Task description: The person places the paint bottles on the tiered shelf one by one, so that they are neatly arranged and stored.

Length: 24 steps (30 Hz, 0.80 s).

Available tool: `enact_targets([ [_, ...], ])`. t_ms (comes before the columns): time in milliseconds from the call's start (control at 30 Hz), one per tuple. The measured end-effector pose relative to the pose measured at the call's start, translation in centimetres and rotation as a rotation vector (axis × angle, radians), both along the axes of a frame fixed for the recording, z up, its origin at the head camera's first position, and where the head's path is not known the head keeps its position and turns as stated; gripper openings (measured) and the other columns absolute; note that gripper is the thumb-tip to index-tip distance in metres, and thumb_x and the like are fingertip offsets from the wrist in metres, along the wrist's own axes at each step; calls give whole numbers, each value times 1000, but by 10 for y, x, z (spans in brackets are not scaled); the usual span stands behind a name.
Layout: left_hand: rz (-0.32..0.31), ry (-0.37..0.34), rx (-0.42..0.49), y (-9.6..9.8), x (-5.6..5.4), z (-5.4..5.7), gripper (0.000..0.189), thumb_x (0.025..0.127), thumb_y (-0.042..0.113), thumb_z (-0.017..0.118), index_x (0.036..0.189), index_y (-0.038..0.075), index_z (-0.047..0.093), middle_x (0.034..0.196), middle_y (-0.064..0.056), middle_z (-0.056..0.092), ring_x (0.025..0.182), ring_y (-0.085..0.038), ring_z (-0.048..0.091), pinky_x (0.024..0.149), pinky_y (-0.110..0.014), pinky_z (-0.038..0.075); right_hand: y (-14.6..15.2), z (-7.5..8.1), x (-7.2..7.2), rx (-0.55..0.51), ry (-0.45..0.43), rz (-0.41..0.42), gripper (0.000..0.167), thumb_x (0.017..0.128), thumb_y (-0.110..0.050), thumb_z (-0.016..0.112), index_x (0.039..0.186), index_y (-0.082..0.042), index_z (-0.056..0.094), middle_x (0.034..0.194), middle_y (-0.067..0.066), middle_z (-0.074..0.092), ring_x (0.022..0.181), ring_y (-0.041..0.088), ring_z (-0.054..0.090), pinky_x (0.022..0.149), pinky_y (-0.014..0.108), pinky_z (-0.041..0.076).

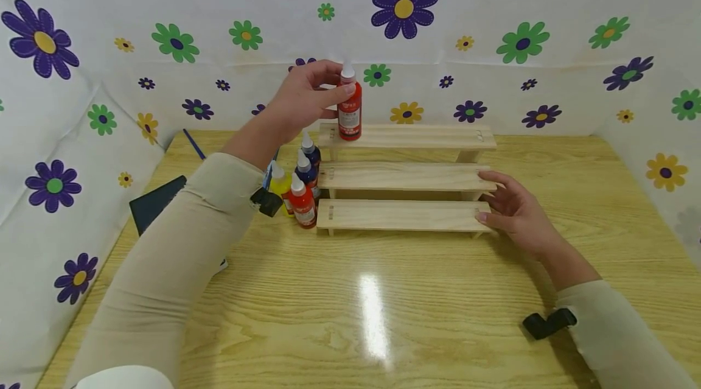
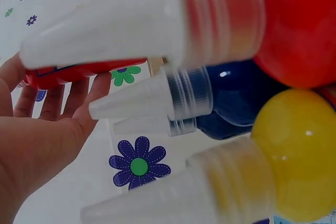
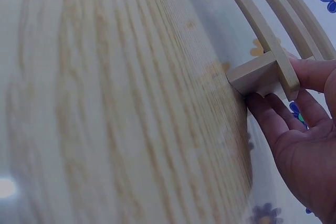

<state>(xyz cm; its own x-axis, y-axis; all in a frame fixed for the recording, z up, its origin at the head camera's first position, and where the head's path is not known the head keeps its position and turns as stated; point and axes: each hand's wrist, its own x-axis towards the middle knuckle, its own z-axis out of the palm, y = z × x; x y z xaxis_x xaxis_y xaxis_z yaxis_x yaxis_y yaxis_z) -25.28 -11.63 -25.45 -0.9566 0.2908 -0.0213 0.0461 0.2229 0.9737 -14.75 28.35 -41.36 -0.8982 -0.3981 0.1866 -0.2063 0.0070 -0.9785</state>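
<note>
Four at left, upright on the glossy, wood-grained counter (image 1: 296, 304): one yellow bottle (image 1: 281, 187), one red bottle (image 1: 303, 204), two dark blue bottles (image 1: 305, 175) behind. Smooth, round-shouldered bodies; tapered white caps with ribbed collars in the left wrist view. Above these, left hand (image 1: 306, 97): thumb and fingers closed about the upper part of the held red bottle (image 1: 349, 115). Location of held red bottle: upright, at the left end of the top board (image 1: 421, 137); base contact not certain. Step in hand, as judged: placement on that board. Next move, probably: seat the base flat, then release without tipping. To the right, wooden rack (image 1: 400, 176): three pale, straight-grained, square-edged boards in stepped tiers on short block supports. At far right, right hand (image 1: 517, 215): thumb on the end of the lowest board (image 1: 405, 215), fingers curled behind; apparently for steadying.
</note>
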Motion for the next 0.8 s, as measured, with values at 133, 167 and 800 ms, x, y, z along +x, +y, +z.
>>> enact_targets([
  [133,12,7,-13,3,0,-1,40,97,20,68,135,13,59,128,-3,59,116,-20,56,93,-41,53,0,0,0,8,7,-10,71,89,23,57,151,-5,37,143,-1,51,127,11,52,94,25,49],
  [167,15,9,-14,4,-1,-2,41,97,20,68,136,13,59,129,-3,59,116,-20,56,93,-41,53,0,0,0,11,7,-13,71,89,23,57,151,-5,37,142,-1,52,126,11,52,94,25,49],
  [800,5,27,-130,6,8,9,57,98,26,67,150,20,45,141,-1,52,124,-17,52,98,-37,48,1,0,0,19,-5,-15,71,90,21,58,152,-7,38,141,0,53,126,11,52,93,25,50],
])
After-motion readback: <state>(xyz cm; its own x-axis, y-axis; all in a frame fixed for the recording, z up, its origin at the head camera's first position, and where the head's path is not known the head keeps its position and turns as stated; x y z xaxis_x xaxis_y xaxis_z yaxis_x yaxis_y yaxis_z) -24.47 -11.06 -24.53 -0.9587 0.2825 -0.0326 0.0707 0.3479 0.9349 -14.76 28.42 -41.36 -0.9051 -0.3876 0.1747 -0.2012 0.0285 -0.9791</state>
